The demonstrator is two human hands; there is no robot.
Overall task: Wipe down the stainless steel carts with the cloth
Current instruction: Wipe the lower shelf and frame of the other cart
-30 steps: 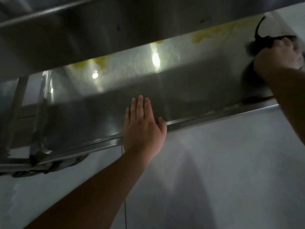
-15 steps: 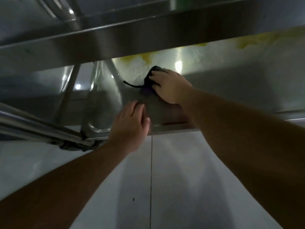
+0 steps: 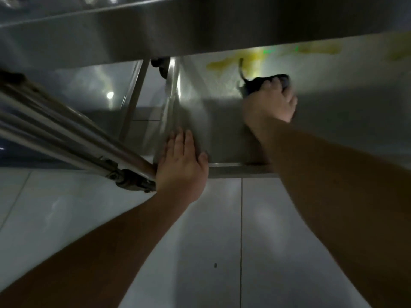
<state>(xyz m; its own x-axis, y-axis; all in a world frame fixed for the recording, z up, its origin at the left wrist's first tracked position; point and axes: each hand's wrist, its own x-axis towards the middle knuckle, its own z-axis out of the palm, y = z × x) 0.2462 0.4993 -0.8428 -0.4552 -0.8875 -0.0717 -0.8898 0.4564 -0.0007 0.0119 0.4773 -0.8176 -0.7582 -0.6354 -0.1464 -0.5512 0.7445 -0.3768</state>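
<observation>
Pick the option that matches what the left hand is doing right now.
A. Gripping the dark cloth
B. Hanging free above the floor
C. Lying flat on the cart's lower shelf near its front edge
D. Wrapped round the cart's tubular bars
C: the left hand lies with straight fingers flat on the lower shelf by its front edge, while the right hand holds the dark cloth.

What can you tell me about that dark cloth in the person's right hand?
The cloth is dark, nearly black, soft and bunched into a wad. The right hand grips it, fingers curled over it, holding it against the lower shelf of the steel cart. A thin loose tail sticks up from it toward the yellow stains. Blur hides its weave.
</observation>
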